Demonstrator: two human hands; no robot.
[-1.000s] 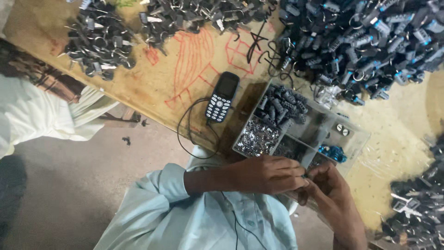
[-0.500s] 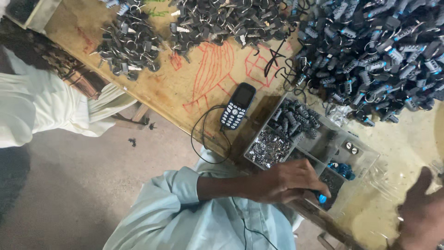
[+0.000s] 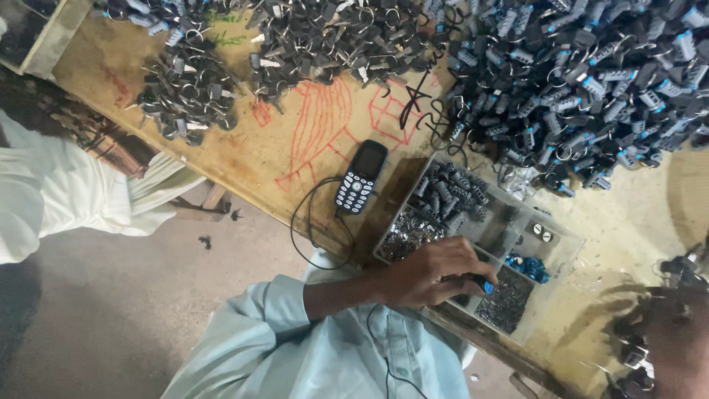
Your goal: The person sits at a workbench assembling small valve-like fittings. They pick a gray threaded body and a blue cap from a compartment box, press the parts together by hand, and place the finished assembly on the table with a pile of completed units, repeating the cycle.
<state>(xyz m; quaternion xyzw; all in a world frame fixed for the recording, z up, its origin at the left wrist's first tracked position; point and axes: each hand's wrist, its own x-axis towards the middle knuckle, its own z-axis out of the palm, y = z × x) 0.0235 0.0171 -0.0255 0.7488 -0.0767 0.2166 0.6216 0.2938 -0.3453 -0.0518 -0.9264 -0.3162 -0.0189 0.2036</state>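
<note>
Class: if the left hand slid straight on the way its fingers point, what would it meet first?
The left hand, pinching a blue-tipped piece, would probably meet the grey metal bits in the tray compartment just ahead. Depth is unclear; it might pass above them.

Dark blue phone (image 3: pixel 361 177), red scribbles (image 3: pixel 325 129) on tan table (image 3: pixel 244 159), pale blue sleeve (image 3: pixel 251 325)

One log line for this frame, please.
left hand: pinches blue-tipped part over divided tray | right hand: blurred, by dark parts, grip unclear | phone beside tray
</note>
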